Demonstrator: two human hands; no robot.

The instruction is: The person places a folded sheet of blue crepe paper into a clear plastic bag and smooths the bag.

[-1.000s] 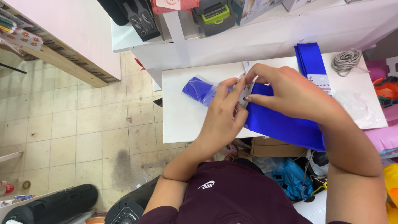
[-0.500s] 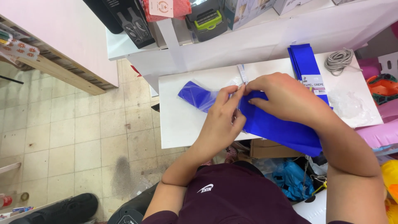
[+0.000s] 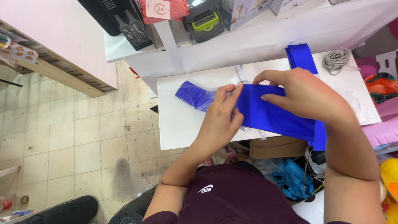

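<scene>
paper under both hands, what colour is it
Bright blue paper, clearest in the head view.

A coil of grey cord (image 3: 336, 59) lies at the far right corner of the white worktop (image 3: 182, 124), near a second folded stack of blue paper (image 3: 302, 56), and crumpled clear plastic (image 3: 358, 105) sits toward the right edge. On the white shelf (image 3: 124, 45) behind stand a black box of tools (image 3: 129, 23), a red cloth item with a tag (image 3: 163, 9) and a grey case with a green clasp (image 3: 204, 21). Below the worktop sit a cardboard box (image 3: 275, 148) and a blue plastic bag (image 3: 295, 178), beside the beige tiled floor (image 3: 83, 137).
</scene>
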